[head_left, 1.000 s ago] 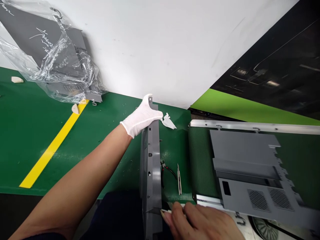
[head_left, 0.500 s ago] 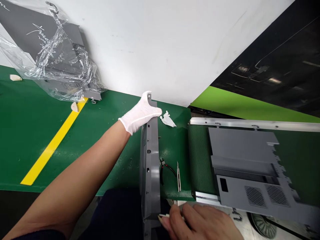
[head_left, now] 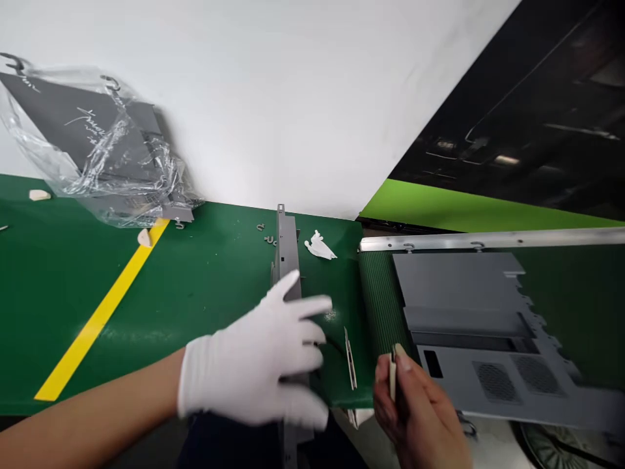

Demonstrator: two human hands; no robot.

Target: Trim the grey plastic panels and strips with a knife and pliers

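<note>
A long grey plastic panel (head_left: 286,251) stands on edge on the green table (head_left: 205,293), running away from me. My left hand (head_left: 263,361), in a white glove, lies over the panel's near part with fingers spread and blurred by motion. My bare right hand (head_left: 415,407) is to the right of the panel, clear of it, pinching a small cream-coloured flat tool (head_left: 392,374) upright between thumb and fingers.
A thin blade (head_left: 349,355) and small cutters lie on the table right of the panel. A second grey panel (head_left: 478,326) rests on the ribbed conveyor (head_left: 378,306). A plastic-bagged panel (head_left: 92,150) sits far left by a yellow stripe (head_left: 97,319). White scrap (head_left: 319,247) lies near the wall.
My left hand left the panel's far end and drew back to its near part. My right hand lifted off the panel's near end and moved right, tool now upright.
</note>
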